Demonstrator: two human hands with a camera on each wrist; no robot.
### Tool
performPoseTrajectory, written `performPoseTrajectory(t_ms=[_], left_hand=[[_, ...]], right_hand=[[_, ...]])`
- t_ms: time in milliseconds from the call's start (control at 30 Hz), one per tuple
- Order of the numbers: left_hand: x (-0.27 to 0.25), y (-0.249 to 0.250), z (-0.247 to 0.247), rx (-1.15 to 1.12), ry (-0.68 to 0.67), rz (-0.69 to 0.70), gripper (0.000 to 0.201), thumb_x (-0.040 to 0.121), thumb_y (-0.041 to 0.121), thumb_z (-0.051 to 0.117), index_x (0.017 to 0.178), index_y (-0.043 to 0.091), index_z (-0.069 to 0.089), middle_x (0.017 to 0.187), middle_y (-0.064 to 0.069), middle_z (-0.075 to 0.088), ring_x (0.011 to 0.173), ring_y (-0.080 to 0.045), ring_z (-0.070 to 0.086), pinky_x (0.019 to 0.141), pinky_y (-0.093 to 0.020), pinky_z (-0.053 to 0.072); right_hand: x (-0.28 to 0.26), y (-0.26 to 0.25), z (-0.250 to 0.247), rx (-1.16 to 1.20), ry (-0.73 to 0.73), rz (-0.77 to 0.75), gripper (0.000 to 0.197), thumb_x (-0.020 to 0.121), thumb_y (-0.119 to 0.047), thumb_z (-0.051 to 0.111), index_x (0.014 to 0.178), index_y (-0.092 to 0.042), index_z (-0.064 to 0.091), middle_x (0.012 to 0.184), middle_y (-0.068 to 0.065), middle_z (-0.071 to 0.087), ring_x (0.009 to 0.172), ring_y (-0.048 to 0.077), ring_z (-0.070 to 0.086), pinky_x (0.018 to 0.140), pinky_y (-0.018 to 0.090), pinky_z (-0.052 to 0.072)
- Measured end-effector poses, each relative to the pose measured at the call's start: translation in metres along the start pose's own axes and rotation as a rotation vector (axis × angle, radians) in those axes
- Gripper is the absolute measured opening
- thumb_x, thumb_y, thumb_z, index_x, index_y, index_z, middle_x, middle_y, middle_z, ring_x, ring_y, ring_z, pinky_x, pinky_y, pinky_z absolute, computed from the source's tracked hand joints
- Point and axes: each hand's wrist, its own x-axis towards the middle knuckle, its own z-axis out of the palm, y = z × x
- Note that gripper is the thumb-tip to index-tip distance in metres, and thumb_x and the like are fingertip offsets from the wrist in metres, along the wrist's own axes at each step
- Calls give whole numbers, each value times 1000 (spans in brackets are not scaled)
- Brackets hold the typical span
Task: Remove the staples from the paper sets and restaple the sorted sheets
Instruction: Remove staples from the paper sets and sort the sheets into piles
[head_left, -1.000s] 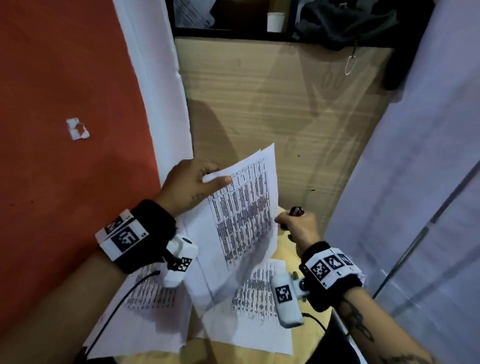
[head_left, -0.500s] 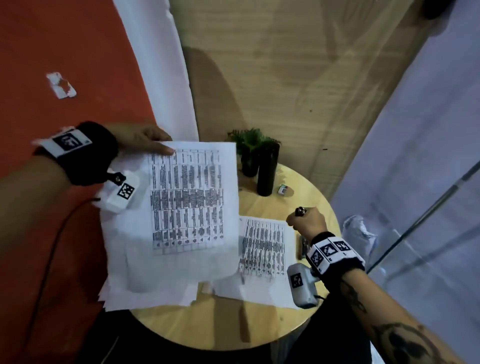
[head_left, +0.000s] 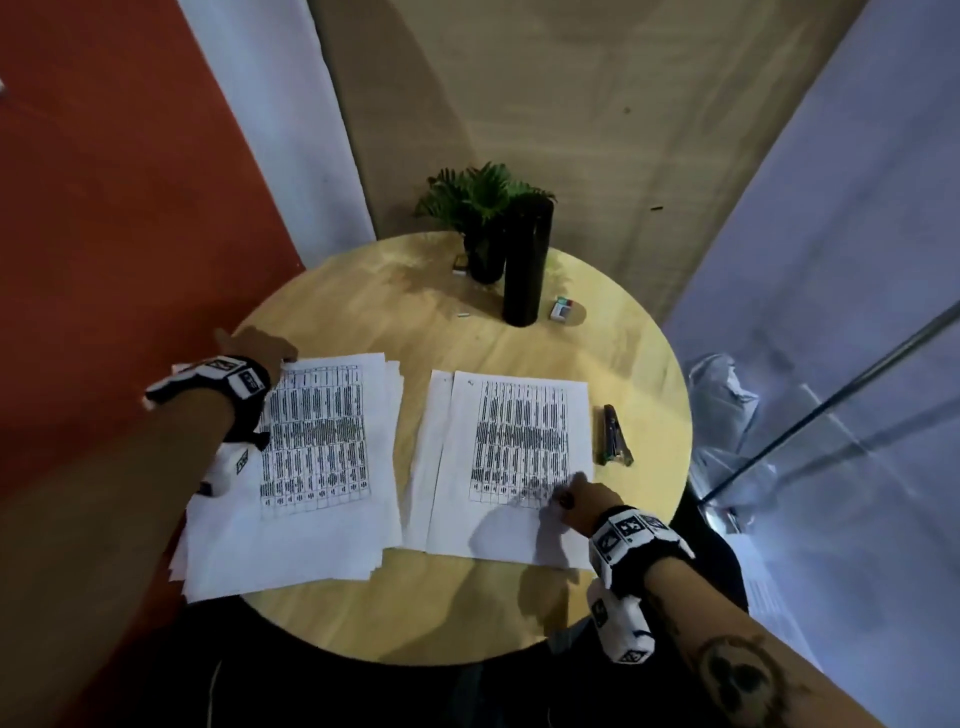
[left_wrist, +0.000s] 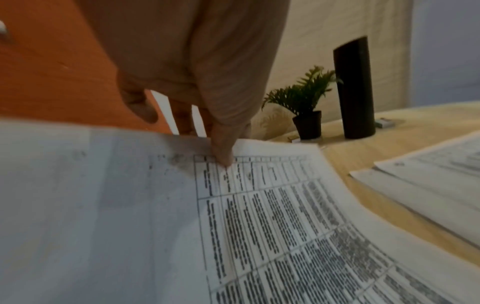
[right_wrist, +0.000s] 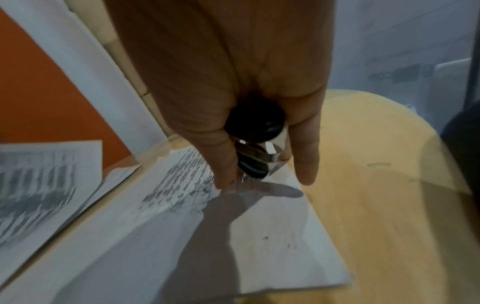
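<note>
Table (head_left: 405, 618) first: round, pale wood, carrying everything in play. On its left part lies the larger stack of sheets (head_left: 311, 530), loosely squared, its edges fanned and overhanging the table's near-left rim. To the right, apart from it across a strip of bare wood, lies the smaller paper set (head_left: 498, 519), a printed sheet on top of at least one offset sheet beneath. Just beside that set's right edge rests the stapler (head_left: 615, 436), untouched. At the far side stand a dark cylinder (head_left: 525, 262) and a small potted plant (head_left: 480, 208), with a little box (head_left: 562, 309) near them.

The left hand (left_wrist: 197, 78) pinches the far-left corner of the stack, thumb on the top sheet and the fingers (left_wrist: 182, 119) reaching behind its edge. The right hand (right_wrist: 233, 86) is curled round a small black-and-metal tool, apparently a staple remover (right_wrist: 255, 144), while its thumb presses on the near-right part of the smaller set.

Risks, as I judge them: the overhanging stack could slide off the rim if the left hand lets go or tugs carelessly, mixing the sorted order. The tool's metal jaws so near the sheet could tear paper if dragged. Offset sheets, if stapled unsquared, would bind crookedly.
</note>
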Motion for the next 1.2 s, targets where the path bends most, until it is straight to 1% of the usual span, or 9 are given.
performPoseTrajectory(t_ms=[233, 433, 500, 600, 733, 833, 933, 1067, 1200], left_hand=[[20, 25, 13, 91, 103, -28, 33, 98, 12, 40, 127, 19, 55, 130, -11, 52, 127, -30, 36, 109, -49, 22], [11, 109, 15, -328, 59, 114, 50, 92, 14, 54, 140, 12, 40, 140, -19, 41, 130, -37, 36, 103, -46, 33], [4, 149, 21, -525, -72, 135, 52, 91, 20, 58, 139, 7, 42, 140, -21, 44, 130, -36, 40, 105, -40, 35], [-10, 197, 37, -682, -235, -23, 71, 84, 38, 68, 137, -1, 39, 140, -19, 46, 128, -36, 45, 103, -37, 39], [-25, 222, 57, -727, -230, -273, 96, 69, 60, 72, 137, 3, 35, 140, -20, 42, 126, -37, 44, 101, -45, 41], [-18, 223, 69, -900, -236, -313, 106, 58, 58, 79, 141, 12, 31, 125, -14, 57, 108, -31, 59, 89, -41, 49], [-12, 213, 67, -1240, -421, -394, 73, 72, 28, 82, 133, 8, 46, 98, -11, 64, 90, -22, 56, 77, -31, 57], [-17, 203, 47, -1076, -441, -277, 60, 90, 24, 62, 139, -2, 39, 145, -20, 41, 130, -31, 42, 110, -34, 32], [-19, 189, 69, -1047, -447, -265, 61, 81, 23, 74, 129, -6, 50, 138, -13, 50, 126, -31, 49, 107, -34, 37]], right_hand=[[13, 5, -2, -76, -5, 9, 43, 94, -28, 48, 126, -1, 36, 118, 19, 57, 106, 32, 58, 69, 31, 40], [9, 0, -6, -201, -21, -9, 36, 94, -23, 48, 124, -3, 44, 124, 17, 54, 112, 33, 55, 82, 34, 45], [6, -3, -10, -238, -20, -43, 16, 94, -20, 48, 104, -9, 54, 123, 17, 55, 112, 33, 56, 85, 33, 45], [5, -3, -13, -250, -13, -48, 18, 93, -22, 49, 104, -9, 54, 122, 16, 57, 111, 31, 57, 84, 32, 45], [1, -3, -14, -241, -5, -49, 13, 95, -20, 45, 107, -18, 48, 125, 16, 52, 114, 33, 53, 88, 34, 45], [1, -4, -12, -234, 20, -35, 32, 96, -20, 43, 123, -3, 49, 124, 17, 51, 114, 34, 53, 88, 35, 45], [0, -3, -12, -228, 22, -46, 33, 96, -21, 43, 123, -1, 48, 124, 17, 52, 113, 33, 54, 86, 35, 46], [2, -4, -12, -212, 12, -37, 34, 95, -20, 46, 123, -1, 47, 124, 16, 52, 113, 33, 53, 86, 34, 46], [4, -4, -11, -166, 21, -24, 34, 94, -20, 48, 123, -1, 49, 122, 15, 54, 113, 33, 54, 86, 35, 47]])
